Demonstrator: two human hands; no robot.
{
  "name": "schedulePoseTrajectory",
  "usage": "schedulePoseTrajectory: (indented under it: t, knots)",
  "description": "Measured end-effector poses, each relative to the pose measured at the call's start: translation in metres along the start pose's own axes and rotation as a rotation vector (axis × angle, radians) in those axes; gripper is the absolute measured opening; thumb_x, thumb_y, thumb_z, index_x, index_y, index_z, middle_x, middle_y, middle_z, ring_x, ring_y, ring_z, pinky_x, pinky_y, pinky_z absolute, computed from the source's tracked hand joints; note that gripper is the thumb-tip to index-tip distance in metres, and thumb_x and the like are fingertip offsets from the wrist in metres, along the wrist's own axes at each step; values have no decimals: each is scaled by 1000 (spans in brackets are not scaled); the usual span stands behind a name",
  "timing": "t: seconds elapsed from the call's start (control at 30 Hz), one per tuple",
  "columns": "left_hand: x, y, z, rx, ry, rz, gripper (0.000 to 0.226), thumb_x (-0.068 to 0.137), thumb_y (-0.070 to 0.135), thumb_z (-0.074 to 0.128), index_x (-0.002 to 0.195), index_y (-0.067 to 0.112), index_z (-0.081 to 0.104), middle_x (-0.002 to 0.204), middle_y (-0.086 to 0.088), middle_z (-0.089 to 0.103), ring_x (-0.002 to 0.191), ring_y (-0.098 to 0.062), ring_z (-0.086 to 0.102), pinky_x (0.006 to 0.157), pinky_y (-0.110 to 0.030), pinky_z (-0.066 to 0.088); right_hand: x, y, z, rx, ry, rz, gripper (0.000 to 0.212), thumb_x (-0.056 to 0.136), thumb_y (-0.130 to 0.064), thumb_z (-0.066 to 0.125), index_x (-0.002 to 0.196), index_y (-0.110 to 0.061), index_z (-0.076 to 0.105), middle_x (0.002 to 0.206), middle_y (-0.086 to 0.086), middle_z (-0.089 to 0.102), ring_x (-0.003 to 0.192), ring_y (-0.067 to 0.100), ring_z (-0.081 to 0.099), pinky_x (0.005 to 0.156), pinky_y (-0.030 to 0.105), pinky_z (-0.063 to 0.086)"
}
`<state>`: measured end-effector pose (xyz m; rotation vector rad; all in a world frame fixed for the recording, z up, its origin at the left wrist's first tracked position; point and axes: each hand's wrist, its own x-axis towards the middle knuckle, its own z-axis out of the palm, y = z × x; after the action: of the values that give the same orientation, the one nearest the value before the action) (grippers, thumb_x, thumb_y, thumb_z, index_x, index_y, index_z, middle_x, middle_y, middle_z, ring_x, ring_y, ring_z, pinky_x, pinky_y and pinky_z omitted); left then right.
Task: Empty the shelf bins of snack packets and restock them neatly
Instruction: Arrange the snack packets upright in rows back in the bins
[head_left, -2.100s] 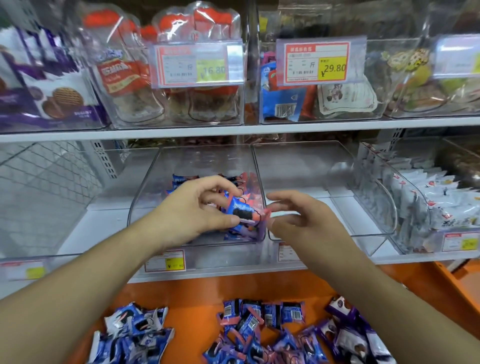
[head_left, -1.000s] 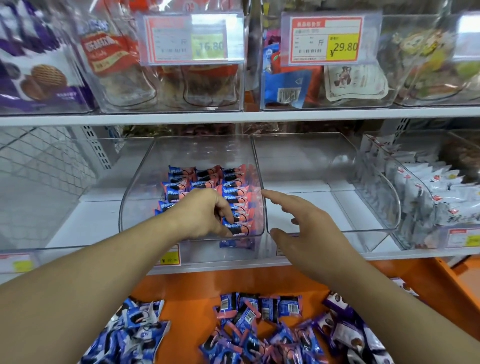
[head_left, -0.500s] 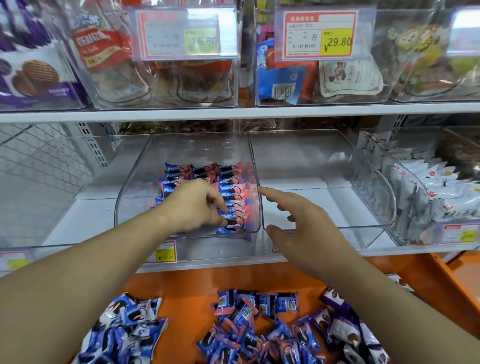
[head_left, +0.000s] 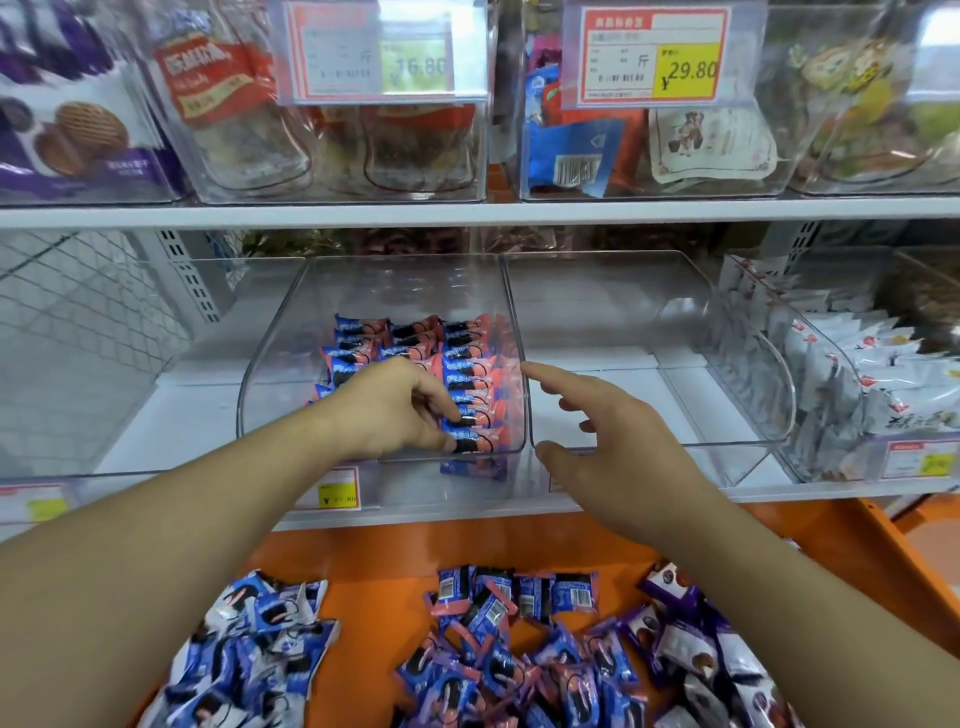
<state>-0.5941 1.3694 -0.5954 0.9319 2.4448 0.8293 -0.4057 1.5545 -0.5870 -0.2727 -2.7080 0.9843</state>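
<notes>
A person's left hand (head_left: 395, 410), which earlier carried a pink-and-blue packet (head_left: 475, 446) into the clear bin (head_left: 270, 374), now presses it into the front row as the right hand (head_left: 613, 441) spreads open.

Both bare forearms reach forward and slightly upward from the bottom corners, converging toward the middle. The left hand (head_left: 400, 410) is turned palm down, knuckles up, its fingers (head_left: 441, 410) curled downward with the tips bent under. The right hand (head_left: 618, 441) hangs spread and relaxed beside it, index finger extended forward, thumb out low to the left, holding nothing.
</notes>
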Motion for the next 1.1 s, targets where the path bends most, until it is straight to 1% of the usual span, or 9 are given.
schedulePoseTrajectory:
  t: [0.13, 0.23, 0.33, 0.43, 0.6, 0.73, 0.87, 0.97, 1.1]
  knots:
    - [-34, 16, -8, -225, 153, 50, 22, 78, 13, 90, 98, 18, 82, 83, 2, 78, 72, -7, 68, 77, -22, 54, -10, -6, -8, -20, 67, -38, 64, 93, -21, 73, 148, -47, 52, 133, -16, 56, 120, 4, 53, 103, 25, 47]
    - [-83, 25, -6, -411, 214, 123, 16, 86, 12, 83, 101, 15, 80, 82, -4, 77, 67, -11, 64, 62, -23, 53, -27, -12, -9, -4, 58, -125, 44, 89, -19, 75, 129, -36, 69, 116, -9, 64, 107, 6, 60, 89, 22, 50]
    - [-121, 13, 16, -530, 79, 106, 13, 89, 14, 78, 102, 12, 79, 81, -11, 75, 68, -20, 69, 54, -31, 55, -49, -7, 13, 12, -175, -117, 24, 90, -20, 73, 111, -32, 75, 106, -13, 68, 101, 5, 64, 81, 17, 50]
    - [-134, -16, 68, -426, -91, -58, 10, 94, 22, 75, 102, 16, 79, 86, -5, 76, 74, -15, 71, 61, -34, 59, -68, 27, 55, -181, -445, -28, 22, 92, -24, 72, 113, -28, 75, 109, -11, 73, 98, 6, 66, 84, 24, 52]
    - [-136, -101, 171, -158, -198, -230, 27, 95, 35, 75, 121, 34, 68, 121, 10, 67, 102, -3, 64, 91, -31, 55, -98, 114, 108, -397, -747, 268, 49, 94, -17, 64, 142, -27, 59, 126, 4, 70, 112, 26, 68, 93, 40, 58]
    - [-128, -144, 217, -12, -270, -240, 58, 96, 32, 74, 148, 36, 51, 150, 8, 47, 132, -18, 52, 108, -36, 47, -108, 158, 141, -430, -802, 356, 60, 97, -15, 67, 153, -24, 49, 147, 7, 58, 129, 29, 60, 99, 28, 49]
    - [-112, -168, 244, 62, -328, -193, 70, 94, 44, 72, 156, 41, 39, 154, 14, 34, 140, -17, 35, 116, -38, 38, -109, 191, 173, -471, -824, 356, 80, 88, -7, 69, 158, -30, 41, 157, 10, 47, 136, 31, 53, 108, 47, 52]
    - [-102, -173, 255, 201, -373, -145, 65, 92, 47, 73, 151, 37, 48, 148, 13, 34, 135, -20, 31, 115, -39, 37, -112, 213, 192, -550, -820, 301, 87, 79, -5, 71, 156, -34, 41, 149, 8, 52, 135, 31, 51, 107, 46, 51]
    - [-102, -175, 258, 199, -333, -138, 46, 84, 41, 83, 124, 38, 60, 137, 16, 37, 127, -15, 33, 107, -36, 40, -115, 214, 195, -659, -764, 138, 55, 83, -22, 79, 135, -28, 62, 135, -2, 58, 132, 24, 44, 111, 37, 40]
